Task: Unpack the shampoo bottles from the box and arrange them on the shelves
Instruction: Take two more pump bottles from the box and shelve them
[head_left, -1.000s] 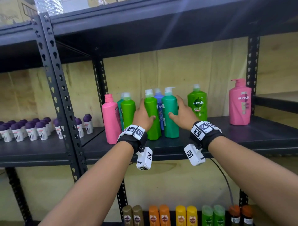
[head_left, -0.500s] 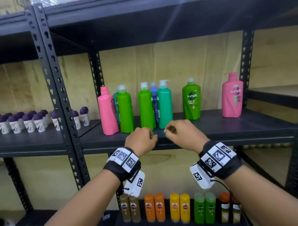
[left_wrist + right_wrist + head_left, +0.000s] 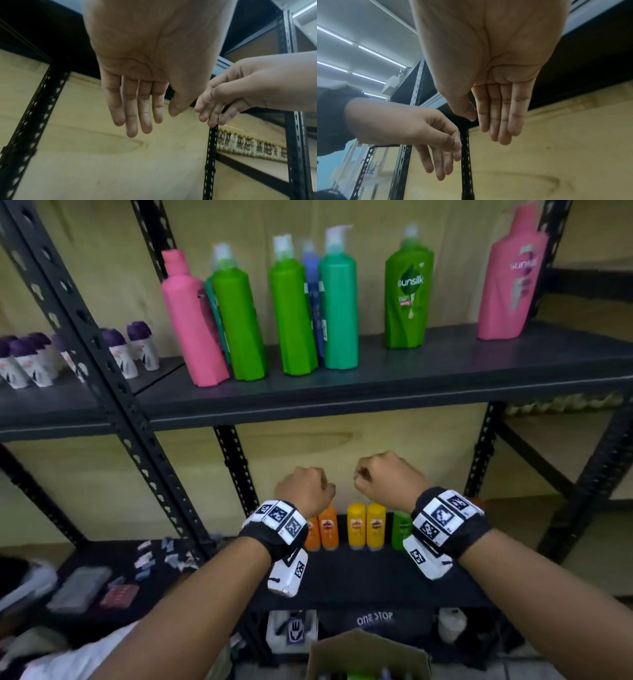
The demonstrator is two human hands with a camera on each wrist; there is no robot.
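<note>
Shelf (image 3: pixel 445 378) dark metal, holds the shampoo bottles in a row. Left to right: pink bottle (image 3: pixel 193 326) plain back facing out, leaning a bit; teal bottle (image 3: pixel 214 313) mostly hidden behind it; bright green bottle (image 3: pixel 239 320) with white pump; second green bottle (image 3: pixel 293 316) just beside; blue bottle (image 3: pixel 312 285) tucked behind; teal-green bottle (image 3: pixel 339 309) with white pump; then, set apart, green sunsilk bottle (image 3: pixel 407 296) label forward; well to the right, pink sunsilk bottle (image 3: pixel 510 275) at the upright. All standing, none in hand.

Left hand (image 3: pixel 303 491) below shelf edge, empty; wrist view shows fingers (image 3: pixel 135 108) straight and relaxed, together. Right hand (image 3: pixel 387 477) just beside it, not touching, also empty, fingers (image 3: pixel 500 115) straight, hanging loose.

Cardboard box (image 3: pixel 370 655) at bottom edge, open, bottle tops inside, blurry. Small orange and yellow bottles (image 3: pixel 356 525) on lower shelf behind the wrists.
</note>
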